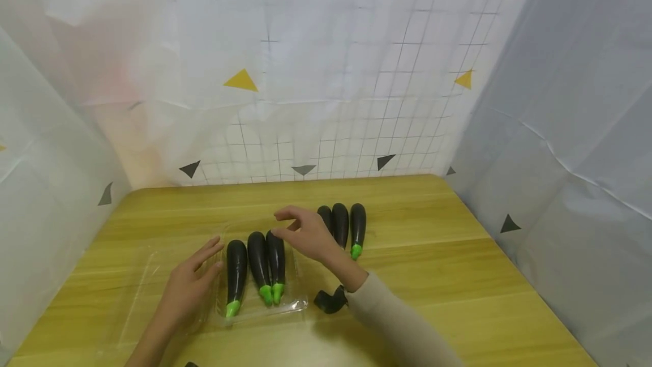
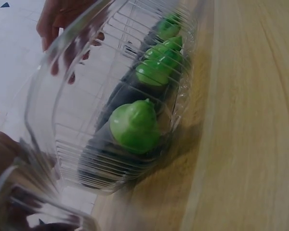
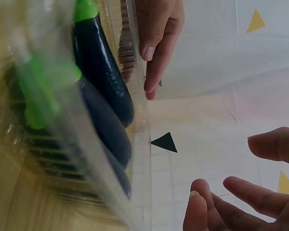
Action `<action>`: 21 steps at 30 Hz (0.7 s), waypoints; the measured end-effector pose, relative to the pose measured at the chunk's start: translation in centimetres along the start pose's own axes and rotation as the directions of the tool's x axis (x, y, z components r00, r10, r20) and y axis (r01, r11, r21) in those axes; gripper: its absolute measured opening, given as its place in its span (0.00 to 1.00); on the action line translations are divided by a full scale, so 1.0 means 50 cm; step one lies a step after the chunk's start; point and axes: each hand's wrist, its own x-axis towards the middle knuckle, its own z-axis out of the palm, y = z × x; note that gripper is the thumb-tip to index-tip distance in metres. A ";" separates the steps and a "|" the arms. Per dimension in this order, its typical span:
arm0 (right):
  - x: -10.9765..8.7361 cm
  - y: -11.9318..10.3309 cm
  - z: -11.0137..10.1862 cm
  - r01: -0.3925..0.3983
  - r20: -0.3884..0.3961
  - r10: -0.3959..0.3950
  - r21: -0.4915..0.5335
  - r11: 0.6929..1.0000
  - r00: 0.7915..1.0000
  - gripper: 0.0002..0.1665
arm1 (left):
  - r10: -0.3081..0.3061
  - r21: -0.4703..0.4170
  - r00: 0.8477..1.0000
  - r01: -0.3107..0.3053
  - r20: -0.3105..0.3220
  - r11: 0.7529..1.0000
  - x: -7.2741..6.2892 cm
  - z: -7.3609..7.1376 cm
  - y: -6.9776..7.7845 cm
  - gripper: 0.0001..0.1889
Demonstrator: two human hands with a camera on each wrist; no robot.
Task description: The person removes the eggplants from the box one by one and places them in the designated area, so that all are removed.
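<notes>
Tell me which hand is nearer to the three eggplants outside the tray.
Right. The right hand is beside those eggplants, partly over the tray; the left hand is at its opposite side.

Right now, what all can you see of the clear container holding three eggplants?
The clear container looks like thin plastic, with ribbed walls and a glossy rim. It sits flat on the wood-grain table, open upward, three dark eggplants lying inside, green ends toward the person. The left hand is at its left side; whether it touches is unclear.
</notes>
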 end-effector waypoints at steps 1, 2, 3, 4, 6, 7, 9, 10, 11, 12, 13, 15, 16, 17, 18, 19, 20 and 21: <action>0.001 -0.004 0.001 0.006 0.004 -0.006 0.004 1.000 1.000 0.23 | -0.003 0.000 1.000 0.003 0.000 1.000 0.000 0.000 0.001 0.22; 0.002 -0.008 0.002 0.010 0.007 -0.010 0.007 1.000 1.000 0.22 | -0.006 0.001 1.000 0.006 -0.002 1.000 0.000 0.000 0.002 0.22; 0.004 -0.012 0.003 0.015 0.011 -0.016 0.009 1.000 1.000 0.22 | -0.013 -0.001 1.000 0.013 0.000 1.000 0.000 -0.001 0.003 0.22; 0.005 -0.017 0.004 0.021 0.014 -0.021 0.010 1.000 1.000 0.22 | -0.022 -0.004 1.000 0.022 0.003 1.000 0.000 -0.002 0.004 0.22; 0.009 -0.026 0.008 0.031 0.022 -0.031 0.012 0.999 0.999 0.22 | -0.038 -0.011 0.999 0.038 0.008 0.999 0.001 -0.003 0.006 0.22; 0.011 -0.030 0.010 0.034 0.027 -0.034 0.012 0.999 0.999 0.22 | -0.044 -0.012 0.999 0.045 0.010 0.999 0.001 -0.004 0.007 0.22; 0.016 -0.036 0.017 0.031 0.037 -0.031 0.008 0.999 0.999 0.22 | -0.051 -0.022 0.999 0.051 0.016 0.998 0.002 -0.005 0.008 0.23; 0.019 -0.038 0.021 0.030 0.042 -0.030 0.004 1.000 0.999 0.23 | -0.053 -0.026 0.998 0.054 0.018 0.998 0.002 -0.005 0.008 0.23; 0.021 -0.039 0.025 0.028 0.047 -0.028 -0.002 1.000 0.998 0.23 | -0.052 -0.030 0.998 0.053 0.017 0.998 0.002 -0.005 0.008 0.23; 0.023 -0.040 0.030 0.027 0.053 -0.026 -0.007 1.000 0.998 0.23 | -0.052 -0.032 0.999 0.052 0.016 0.998 0.003 -0.004 0.008 0.22; 0.025 -0.041 0.034 0.024 0.060 -0.023 -0.004 1.000 0.998 0.24 | -0.051 -0.035 0.999 0.052 0.017 0.998 0.003 -0.004 0.007 0.22; 0.027 -0.040 0.043 0.019 0.073 -0.019 -0.001 1.000 0.997 0.24 | -0.051 -0.040 0.999 0.052 0.016 0.998 0.003 -0.003 0.007 0.22; 0.028 -0.040 0.047 0.018 0.079 -0.018 -0.002 1.000 0.997 0.24 | -0.051 -0.041 0.999 0.051 0.016 0.998 0.003 -0.003 0.006 0.22; 0.029 -0.041 0.051 0.019 0.086 -0.019 0.003 1.000 0.996 0.25 | -0.051 -0.042 0.999 0.051 0.015 0.998 0.003 -0.003 0.005 0.22; 0.030 -0.041 0.054 0.020 0.094 -0.021 0.012 1.000 0.995 0.24 | -0.050 -0.040 0.999 0.051 0.017 0.998 0.003 -0.003 0.005 0.22; 0.031 -0.042 0.058 0.021 0.100 -0.023 0.015 1.000 0.995 0.24 | -0.051 -0.041 0.999 0.051 0.017 0.998 0.003 -0.003 0.004 0.23; 0.033 -0.043 0.061 0.023 0.105 -0.024 0.012 1.000 0.994 0.24 | -0.049 -0.043 0.999 0.050 0.018 0.998 0.003 -0.003 0.004 0.23; 0.035 -0.045 0.064 0.024 0.111 -0.026 0.015 1.000 0.994 0.24 | -0.050 -0.044 0.999 0.051 0.018 0.998 0.003 -0.004 0.003 0.23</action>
